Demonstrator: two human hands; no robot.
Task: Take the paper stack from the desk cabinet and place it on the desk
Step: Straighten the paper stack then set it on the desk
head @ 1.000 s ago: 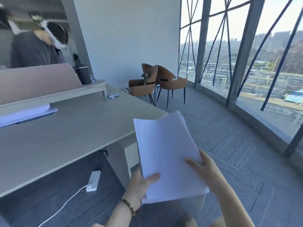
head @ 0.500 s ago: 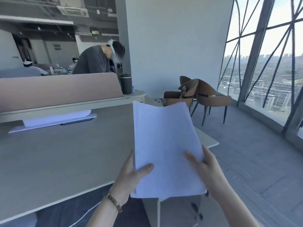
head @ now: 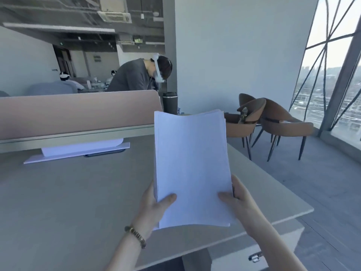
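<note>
A white paper stack point(head: 192, 165) is held up over the right part of the beige desk point(head: 68, 194), slightly bowed and clear of the surface. My left hand point(head: 156, 208) grips its lower left edge, thumb on top. On the lower right edge sits my right hand point(head: 239, 200), thumb across the top sheet. Under the desk's right end, the desk cabinet point(head: 273, 249) shows its pale front with a metal lock.
A pink divider panel point(head: 78, 112) runs along the desk's far side, with a white flat stand point(head: 78, 151) below it. Behind it a person bends over, beside a dark tumbler point(head: 170, 102). Brown chairs point(head: 273, 124) stand at the right by the windows.
Both hands have carried the paper stack up and leftward from beside the desk's end to above the desktop. The view has lifted and turned toward the desk.
</note>
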